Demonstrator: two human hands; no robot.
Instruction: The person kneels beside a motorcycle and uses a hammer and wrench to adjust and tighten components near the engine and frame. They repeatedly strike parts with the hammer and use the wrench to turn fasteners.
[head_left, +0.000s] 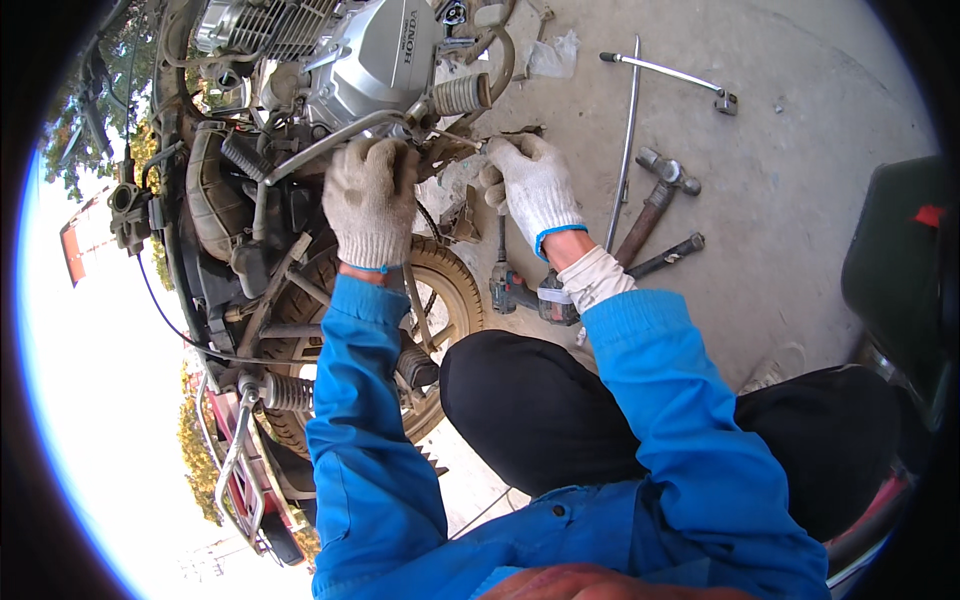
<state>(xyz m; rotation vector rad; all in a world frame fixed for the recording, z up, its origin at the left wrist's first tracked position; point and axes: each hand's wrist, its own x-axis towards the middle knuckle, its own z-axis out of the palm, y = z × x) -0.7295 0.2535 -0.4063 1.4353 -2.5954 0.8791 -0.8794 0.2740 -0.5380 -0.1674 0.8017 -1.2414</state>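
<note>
A motorcycle with a silver engine cover [375,70] takes up the upper left. My left hand [370,205], in a soiled knitted glove, is closed against its lower side, beside a metal bar [320,148]; the curled fingers hide whatever they grip. My right hand [535,185], gloved with a blue-edged cuff, has its fingers bent together. At its fingertips a thin metal rod [460,138] runs toward the motorcycle, near the ribbed footpeg [462,95]. The rear wheel [460,290] lies below and between my hands.
On the concrete right of my hands lie a hammer [655,195], a long metal bar [628,140], a hinged-head bar [670,75] and a dark-handled tool [668,256]. A cordless power tool [530,292] sits near my knee [530,410]. A dark green object [895,260] stands far right.
</note>
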